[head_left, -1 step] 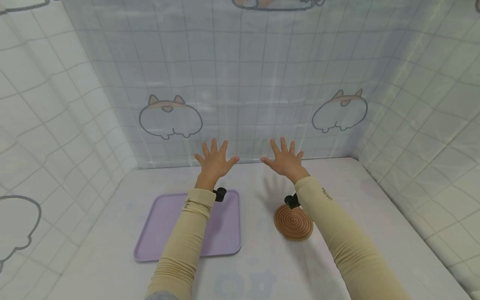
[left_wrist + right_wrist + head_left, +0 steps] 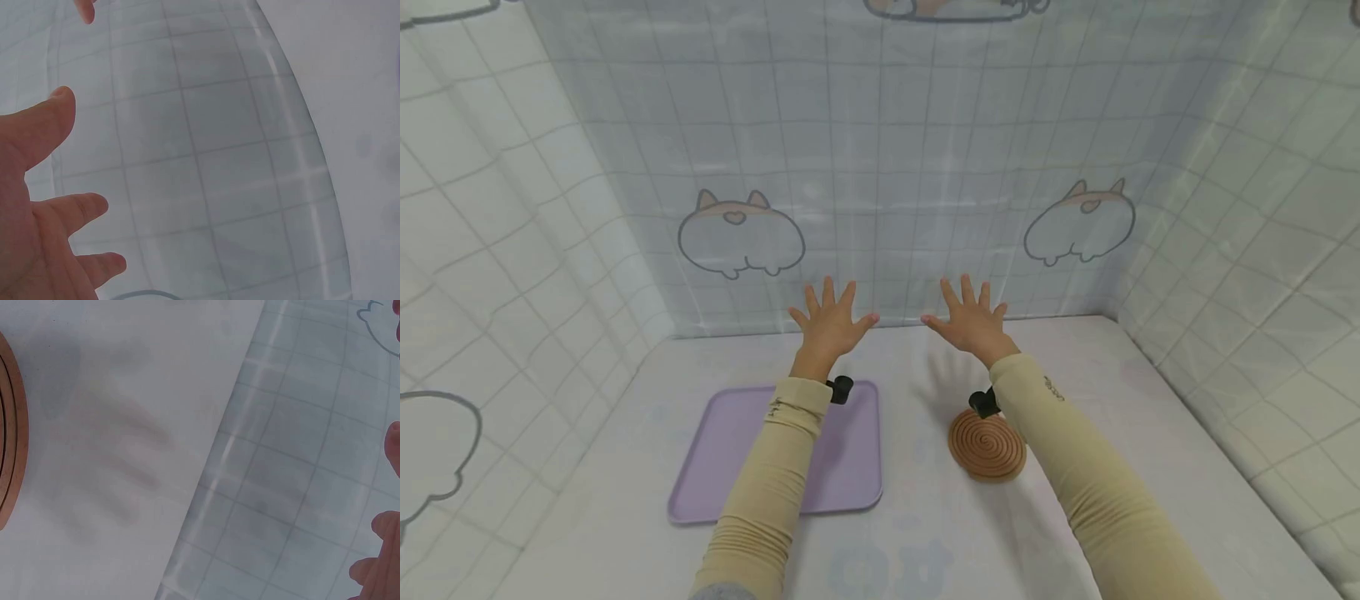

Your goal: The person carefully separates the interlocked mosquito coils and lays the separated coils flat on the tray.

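Both hands are raised above the table (image 2: 925, 517), palms down, fingers spread wide, holding nothing. The left hand (image 2: 829, 323) hovers past the far edge of the purple tray (image 2: 722, 467), and its forearm crosses over the tray's right half. The right hand (image 2: 972, 321) hovers beyond the brown spiral coaster (image 2: 987, 446), which lies flat on the table near the middle, just right of the tray and apart from it, partly under the right sleeve. A hand-shaped shadow falls on the table beside the coaster edge (image 2: 9, 444) in the right wrist view. The left wrist view shows spread fingers (image 2: 69, 212) against the grid-patterned backdrop (image 2: 206, 156). The thumbs point toward each other and stay apart. A black wrist mount (image 2: 840, 388) sits on each forearm. The backdrop walls carry cartoon animal prints (image 2: 741, 233).
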